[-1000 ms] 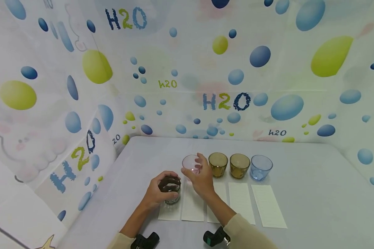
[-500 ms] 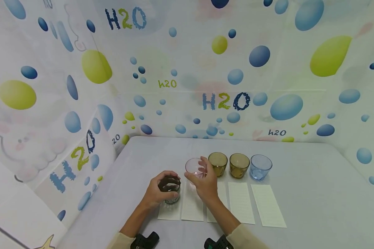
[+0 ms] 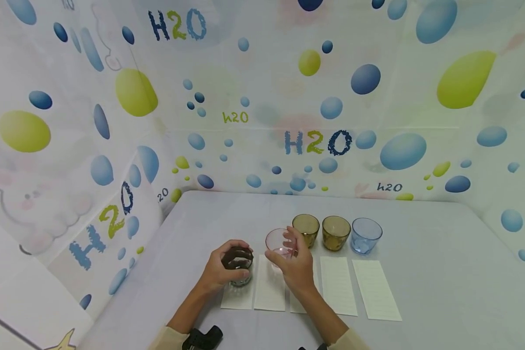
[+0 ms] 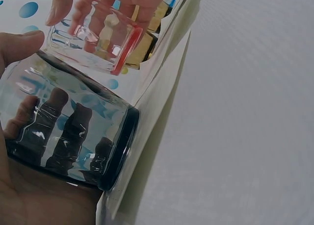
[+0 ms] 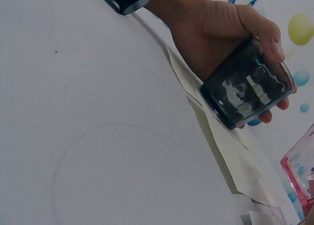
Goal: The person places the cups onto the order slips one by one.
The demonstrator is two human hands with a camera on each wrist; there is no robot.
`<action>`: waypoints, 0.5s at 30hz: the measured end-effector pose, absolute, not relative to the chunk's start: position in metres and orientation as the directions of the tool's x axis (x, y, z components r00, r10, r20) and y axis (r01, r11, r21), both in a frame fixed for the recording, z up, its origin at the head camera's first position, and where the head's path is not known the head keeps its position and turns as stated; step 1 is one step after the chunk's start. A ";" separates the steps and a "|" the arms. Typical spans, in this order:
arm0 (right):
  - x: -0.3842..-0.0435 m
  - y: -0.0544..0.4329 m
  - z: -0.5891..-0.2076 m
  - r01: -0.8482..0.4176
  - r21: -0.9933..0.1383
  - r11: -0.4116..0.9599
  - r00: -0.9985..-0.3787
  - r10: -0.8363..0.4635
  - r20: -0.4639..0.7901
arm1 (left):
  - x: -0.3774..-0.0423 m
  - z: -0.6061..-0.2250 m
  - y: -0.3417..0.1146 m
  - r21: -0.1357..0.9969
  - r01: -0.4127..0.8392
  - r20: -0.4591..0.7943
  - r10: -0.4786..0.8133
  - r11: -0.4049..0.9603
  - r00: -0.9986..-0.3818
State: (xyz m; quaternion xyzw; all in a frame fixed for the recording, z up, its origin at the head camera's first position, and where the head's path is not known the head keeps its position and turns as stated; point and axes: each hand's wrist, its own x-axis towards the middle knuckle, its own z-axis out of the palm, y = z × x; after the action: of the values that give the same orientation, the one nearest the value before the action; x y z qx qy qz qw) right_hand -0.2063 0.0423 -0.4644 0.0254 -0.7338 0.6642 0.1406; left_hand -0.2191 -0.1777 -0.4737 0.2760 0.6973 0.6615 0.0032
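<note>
My left hand curls round a dark grey tinted drinking glass, which stands upright on the leftmost white paper slip. In the left wrist view, the fingers behind this grey glass show through its wall. To its right, my right hand grips a clear pink-tinted glass between thumb and fingers. Held upright, the pink glass overlaps the far end of the second paper slip in the head view. Its pink base peeks in at the right edge of the right wrist view.
Behind the slips, two amber glasses and a light blue glass stand in a row. Several paper slips, including the rightmost slip, lie side by side on the white tabletop. A patterned curtain borders the table's back.
My right hand has brought the pink glass rightward and nearer to me, from beside the amber glasses toward the second slip. The left hand and grey glass have stayed in place.
</note>
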 end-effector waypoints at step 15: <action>-0.197 0.046 -0.463 -0.277 -0.955 0.103 -0.951 0.115 0.288 | -0.221 -0.472 -0.178 0.927 0.371 0.359 0.398 -0.050 -0.844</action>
State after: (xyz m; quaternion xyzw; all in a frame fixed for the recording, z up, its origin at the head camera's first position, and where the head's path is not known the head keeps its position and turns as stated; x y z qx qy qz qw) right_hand -0.1967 0.0464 -0.4632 0.0556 -0.7280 0.6673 0.1467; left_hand -0.2208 -0.1775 -0.4724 0.2788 0.6893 0.6686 0.0100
